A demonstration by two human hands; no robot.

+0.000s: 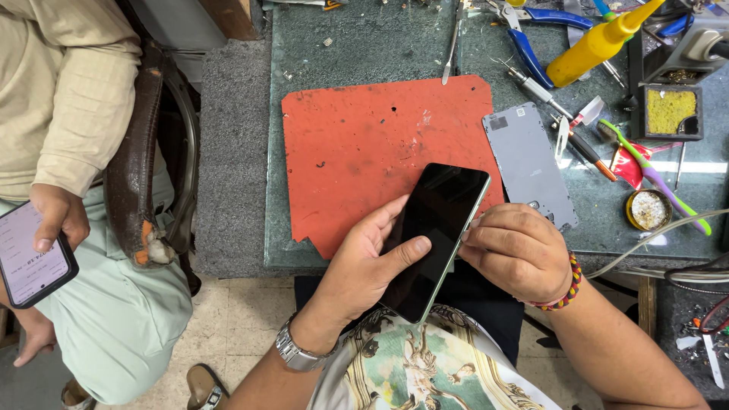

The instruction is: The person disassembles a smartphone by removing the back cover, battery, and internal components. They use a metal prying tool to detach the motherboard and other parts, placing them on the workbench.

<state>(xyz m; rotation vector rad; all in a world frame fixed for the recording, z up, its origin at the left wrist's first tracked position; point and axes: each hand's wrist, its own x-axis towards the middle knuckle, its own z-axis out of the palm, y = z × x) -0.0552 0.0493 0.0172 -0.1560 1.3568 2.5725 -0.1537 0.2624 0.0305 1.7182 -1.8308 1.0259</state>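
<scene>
Left hand [364,262] cradled a slim black-screened smartphone with a pale green edge [434,235], thumb lying across the glass; right hand [518,250] pinched its right edge with curled fingers. Phone was held over the near edge of a scuffed red work mat [357,144] on the bench [342,38]. Grey back cover [528,163] lay just right.

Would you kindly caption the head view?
Both hands, left and right, hold a dark-screened smartphone above an orange mat.
</scene>
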